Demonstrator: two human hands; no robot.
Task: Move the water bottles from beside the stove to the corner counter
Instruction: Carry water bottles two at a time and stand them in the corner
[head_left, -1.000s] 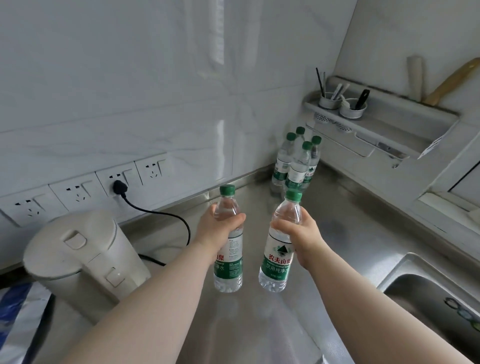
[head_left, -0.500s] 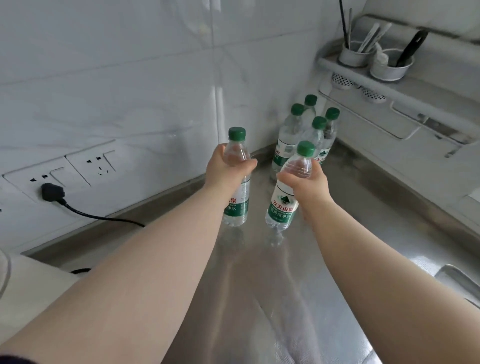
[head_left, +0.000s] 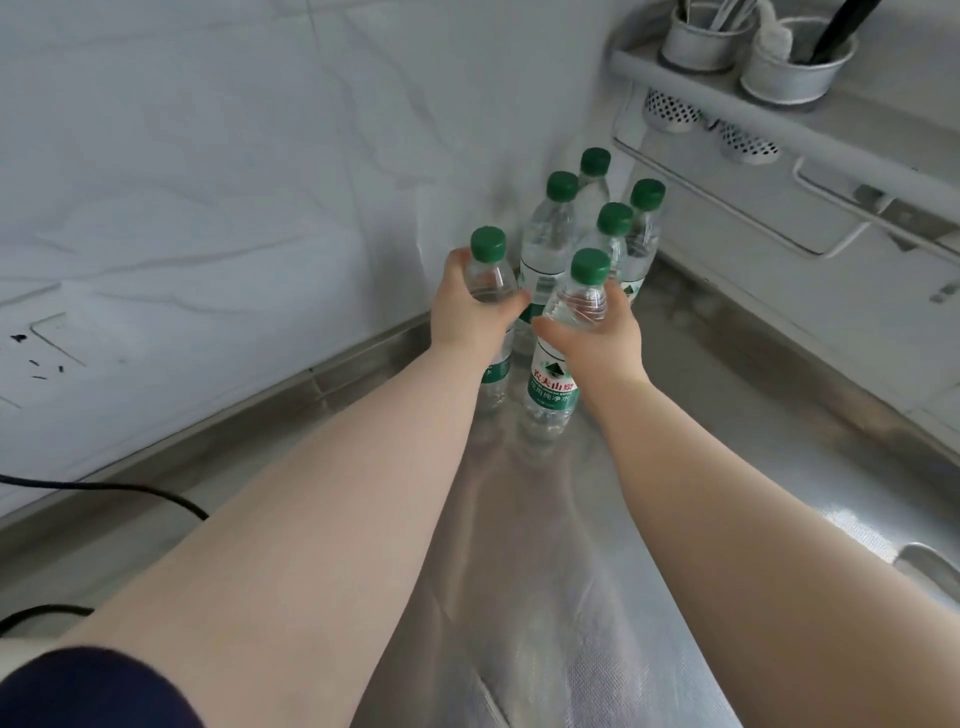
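Observation:
My left hand (head_left: 470, 309) grips the shoulder of a clear water bottle with a green cap (head_left: 488, 270). My right hand (head_left: 597, 338) grips a second green-capped bottle (head_left: 553, 384), slightly tilted, its green label facing me. Both bottles are low over the steel counter (head_left: 597, 597), just in front of a cluster of several upright green-capped bottles (head_left: 550, 244) standing in the corner against the white wall. Whether the held bottles touch the counter I cannot tell.
A wall shelf (head_left: 779, 124) with two metal utensil cups (head_left: 795, 67) hangs above the corner at the right. A black cable (head_left: 130, 491) lies along the counter at the left. The sink edge (head_left: 930, 569) shows at the right.
Both hands have carried their bottles forward to the corner and lowered them next to the standing cluster. The view has moved closer; the plug and kettle have left it.

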